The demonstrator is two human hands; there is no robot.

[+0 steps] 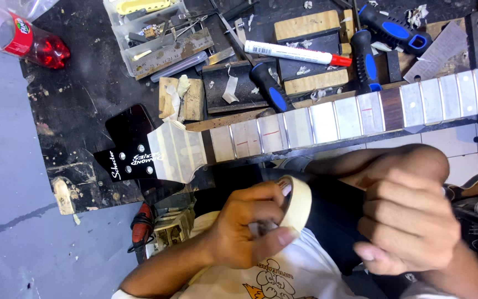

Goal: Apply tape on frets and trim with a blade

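Workbench (78,105) first, since it carries everything: its black, scarred top holds the guitar neck (327,122), which lies along the near edge with its black headstock (131,155) jutting out over the floor. Most frets on that neck are already masked in pale tape, and a dark gap of bare wood shows partway along. Beyond the neck sit wooden sanding blocks (305,25), blue-handled tools (366,58), a white marker with a red cap (300,53) and a clear parts tray (150,27); a red plastic bottle (29,41) lies well beyond the headstock at the bench corner.

Below the neck, over your lap, your right hand (410,218) is curled into a loose fist (whether it pinches a tape end I cannot tell; it is blurred). Your left hand (250,227) grips the roll of masking tape (297,202), thumb pressed at its edge.

Judging from this, a hard tug could tear the strip crooked or fold it onto itself. An elbow bump on the overhanging headstock could swing the neck off the bench, and loose shavings near the neck could get trapped under fresh tape.
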